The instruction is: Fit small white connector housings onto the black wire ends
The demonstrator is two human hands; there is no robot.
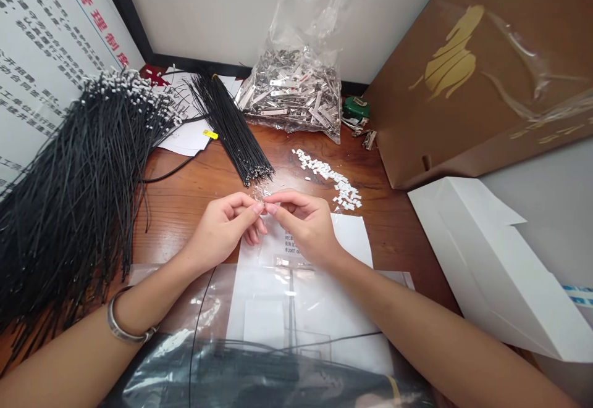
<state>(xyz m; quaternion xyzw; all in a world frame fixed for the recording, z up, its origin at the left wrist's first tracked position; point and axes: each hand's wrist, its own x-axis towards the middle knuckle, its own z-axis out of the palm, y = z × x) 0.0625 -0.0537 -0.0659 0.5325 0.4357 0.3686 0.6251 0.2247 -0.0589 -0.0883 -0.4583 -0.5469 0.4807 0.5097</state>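
Observation:
My left hand (229, 226) and my right hand (303, 223) meet above the middle of the table, thumbs and forefingers pinched together tip to tip. Whatever sits between the fingertips is too small to make out. Just beyond them lies a little heap of clear plastic bits (260, 192). A single thin black wire (197, 321) runs down from below my left wrist; whether its upper end reaches my fingers is hidden. Under the hands lies a printed white sheet (352, 235). Small white connector housings (345, 192) are scattered beyond my right hand.
A large pile of black wires with white ends (69, 167) fills the left. A tied bundle of black wires (236, 136), a plastic bag of metal clips (296, 93) and a green tape measure (356, 108) stand behind. A brown box (463, 124) is right; bagged wires (259, 377) lie in front.

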